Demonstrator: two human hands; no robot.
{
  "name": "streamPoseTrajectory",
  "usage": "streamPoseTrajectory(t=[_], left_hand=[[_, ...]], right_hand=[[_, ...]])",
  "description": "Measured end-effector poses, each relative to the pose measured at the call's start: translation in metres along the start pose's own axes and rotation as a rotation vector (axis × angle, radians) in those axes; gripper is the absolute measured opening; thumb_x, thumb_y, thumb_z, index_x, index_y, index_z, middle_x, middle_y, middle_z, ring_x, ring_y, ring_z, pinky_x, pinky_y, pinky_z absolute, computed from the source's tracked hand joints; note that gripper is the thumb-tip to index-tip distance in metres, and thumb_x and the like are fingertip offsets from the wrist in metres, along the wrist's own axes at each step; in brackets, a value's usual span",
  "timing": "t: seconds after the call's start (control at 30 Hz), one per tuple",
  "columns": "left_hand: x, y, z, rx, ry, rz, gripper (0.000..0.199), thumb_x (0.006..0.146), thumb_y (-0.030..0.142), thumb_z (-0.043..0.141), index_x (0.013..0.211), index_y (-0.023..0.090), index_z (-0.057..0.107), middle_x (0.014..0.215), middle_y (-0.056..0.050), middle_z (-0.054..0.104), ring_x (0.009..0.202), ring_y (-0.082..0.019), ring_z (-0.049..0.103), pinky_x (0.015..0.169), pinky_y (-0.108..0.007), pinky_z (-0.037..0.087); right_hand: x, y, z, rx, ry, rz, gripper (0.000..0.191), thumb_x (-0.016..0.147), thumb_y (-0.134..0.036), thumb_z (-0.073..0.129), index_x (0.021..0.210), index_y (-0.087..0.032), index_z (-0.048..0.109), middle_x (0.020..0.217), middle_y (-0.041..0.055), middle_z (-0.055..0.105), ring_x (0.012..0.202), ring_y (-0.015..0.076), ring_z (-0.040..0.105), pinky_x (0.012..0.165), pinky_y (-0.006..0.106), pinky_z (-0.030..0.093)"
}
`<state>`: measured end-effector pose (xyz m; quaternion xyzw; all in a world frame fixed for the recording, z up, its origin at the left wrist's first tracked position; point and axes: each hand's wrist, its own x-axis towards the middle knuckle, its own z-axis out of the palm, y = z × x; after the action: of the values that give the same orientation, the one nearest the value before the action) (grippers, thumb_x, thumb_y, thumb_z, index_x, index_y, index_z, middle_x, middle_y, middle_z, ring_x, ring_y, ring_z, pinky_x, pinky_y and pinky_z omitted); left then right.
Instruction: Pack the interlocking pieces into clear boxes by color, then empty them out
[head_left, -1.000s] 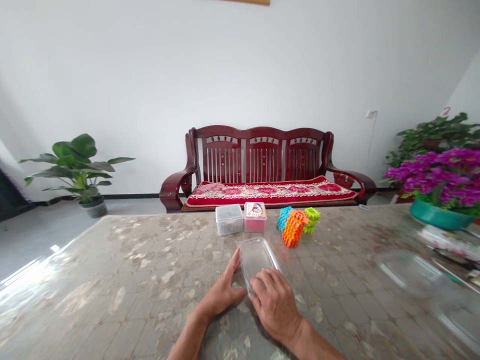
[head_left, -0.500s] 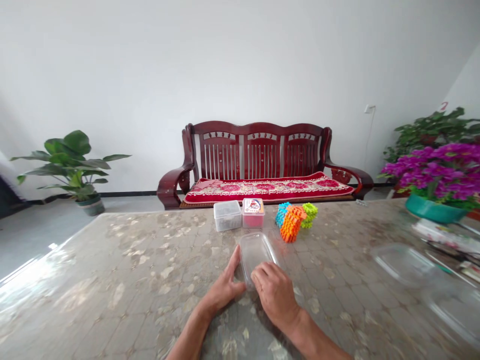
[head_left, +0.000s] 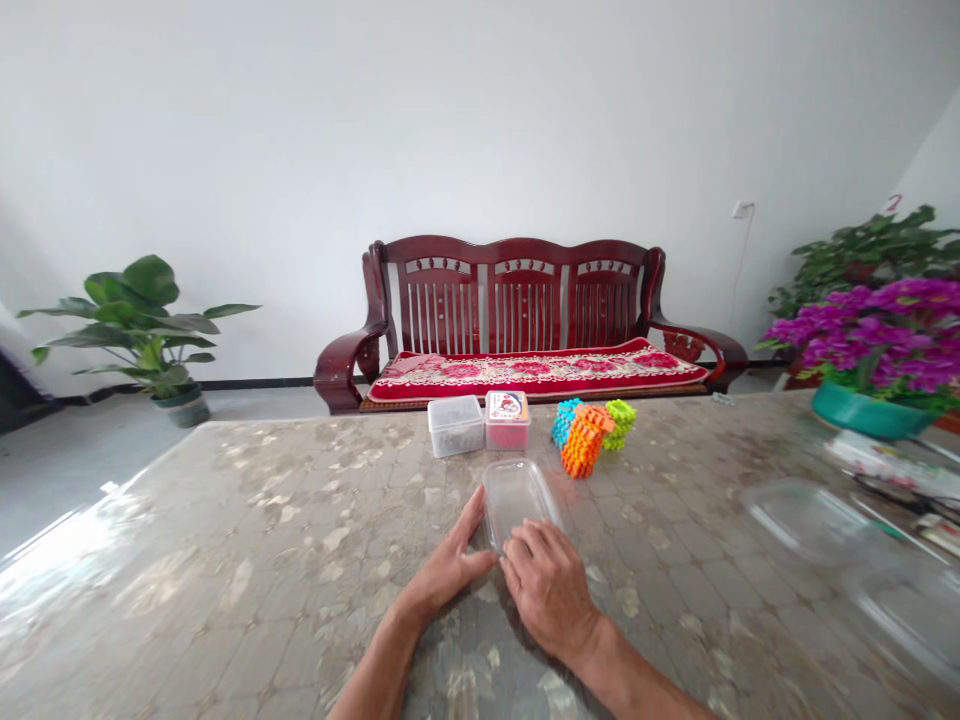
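A clear rectangular plastic container [head_left: 516, 494] lies on the table in front of me. Along its left side rests my left hand [head_left: 452, 562], fingers stretched out and thumb spread toward the near edge. My right hand [head_left: 546, 580] is closed over the near right corner, its curled fingers touching the container; the fingertips are partly hidden. Just beyond stand a translucent lidded box [head_left: 456, 428] and a box with red contents [head_left: 508, 430] and a printed label. To their right are orange [head_left: 583, 446], blue [head_left: 564, 424] and green [head_left: 619, 424] knobbly plastic-piece clusters.
Two clear plastic lids or trays [head_left: 806, 520] lie at the right of the patterned table [head_left: 300, 570]. Behind them stands a teal pot [head_left: 862, 410] with purple flowers. A wooden bench [head_left: 525, 300] is past the far table edge, and a potted plant [head_left: 150, 330] stands at left.
The view has shifted very slightly. Both hands stay at the container, with the left thumb and right fingers moved only a little along its near edge.
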<state>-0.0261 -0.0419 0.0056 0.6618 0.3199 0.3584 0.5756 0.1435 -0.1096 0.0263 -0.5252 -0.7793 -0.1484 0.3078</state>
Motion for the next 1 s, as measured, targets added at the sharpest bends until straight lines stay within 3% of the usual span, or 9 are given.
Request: streamPoseTrajectory(t=[0.2,0.43,0.6,0.73,1.0], left_hand=[[0.001,0.000,0.001,0.044,-0.006,-0.019,0.099,0.072,0.013,0.060,0.155,0.022,0.008,0.162,-0.003,0.014,0.149,-0.024,0.011,0.122,-0.041,0.003],[0.002,-0.002,0.010,0.083,0.013,0.004,0.092,0.083,0.027,0.059,0.155,0.019,0.001,0.163,-0.006,0.011,0.149,-0.023,0.010,0.122,-0.040,0.004],[0.010,-0.007,0.023,0.096,0.164,0.006,0.085,0.082,0.019,0.047,0.154,0.015,0.002,0.163,-0.006,0.011,0.149,-0.022,0.008,0.122,-0.040,0.002],[0.019,-0.018,0.031,0.106,0.271,-0.011,0.090,0.073,0.012,0.044,0.154,0.014,0.004,0.162,-0.007,0.016,0.148,-0.021,0.013,0.122,-0.038,0.006],[0.013,-0.023,0.053,0.251,0.472,-0.054,0.084,0.072,0.018,0.050,0.151,0.013,0.021,0.157,-0.010,0.030,0.146,-0.026,0.024,0.120,-0.039,0.015]], right_hand=[[-0.001,0.002,0.008,-0.047,0.049,-0.032,0.014,0.088,-0.012,0.052,0.081,-0.023,0.056,0.085,0.0027,0.063,0.099,0.0206,0.060,0.096,0.036,0.045],[0.006,0.005,0.007,-0.030,0.128,-0.041,0.019,0.090,-0.010,0.046,0.077,-0.022,0.054,0.078,0.0025,0.064,0.087,0.0179,0.062,0.089,0.031,0.047],[0.009,0.007,0.002,0.045,0.145,0.031,0.020,0.095,-0.014,0.044,0.082,-0.022,0.056,0.078,0.0025,0.066,0.078,0.0154,0.064,0.076,0.026,0.048],[0.012,0.015,-0.008,0.172,0.179,0.069,0.018,0.096,-0.016,0.042,0.095,-0.020,0.059,0.087,0.0045,0.070,0.083,0.0147,0.068,0.077,0.025,0.050],[0.009,0.056,-0.029,0.251,0.348,0.225,0.023,0.098,-0.023,0.040,0.105,-0.021,0.061,0.096,0.0079,0.074,0.088,0.0168,0.071,0.079,0.026,0.055]])
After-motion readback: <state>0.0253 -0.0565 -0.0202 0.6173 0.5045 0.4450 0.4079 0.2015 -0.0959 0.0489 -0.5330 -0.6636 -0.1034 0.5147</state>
